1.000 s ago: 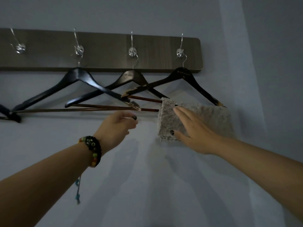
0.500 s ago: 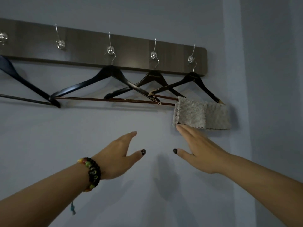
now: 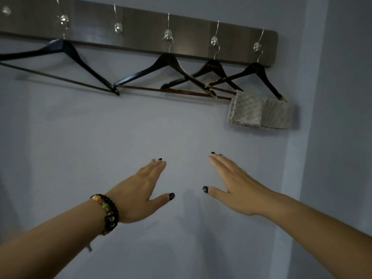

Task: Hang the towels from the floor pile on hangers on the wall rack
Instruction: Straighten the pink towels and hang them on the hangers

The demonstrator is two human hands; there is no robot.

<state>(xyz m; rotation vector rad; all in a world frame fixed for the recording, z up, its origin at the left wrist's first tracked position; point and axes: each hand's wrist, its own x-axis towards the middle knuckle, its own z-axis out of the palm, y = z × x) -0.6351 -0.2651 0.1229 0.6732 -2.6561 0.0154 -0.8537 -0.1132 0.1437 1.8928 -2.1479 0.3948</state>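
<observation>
Both your hands have dropped away from the hangers. Your left hand (image 3: 141, 195), fingers straight and together, holds nothing; your right hand (image 3: 234, 188) likewise. Up right, the grey towel (image 3: 259, 113) drapes over the rightmost hanger (image 3: 255, 74) on the wall rack (image 3: 141, 29).

Both arms reach forward and upward from the bottom corners, forearms bare. The left hand (image 3: 141, 192) is flat with its back to the camera, fingers straight and close together, thumb spread out toward the right. The right hand (image 3: 233, 188) mirrors it, fingers straight and pressed side by side, thumb spread toward the left. Neither grip holds anything. The two hands are near each other but apart. Dark polish covers the nails. A beaded bracelet (image 3: 106, 213) circles the left wrist.
</observation>
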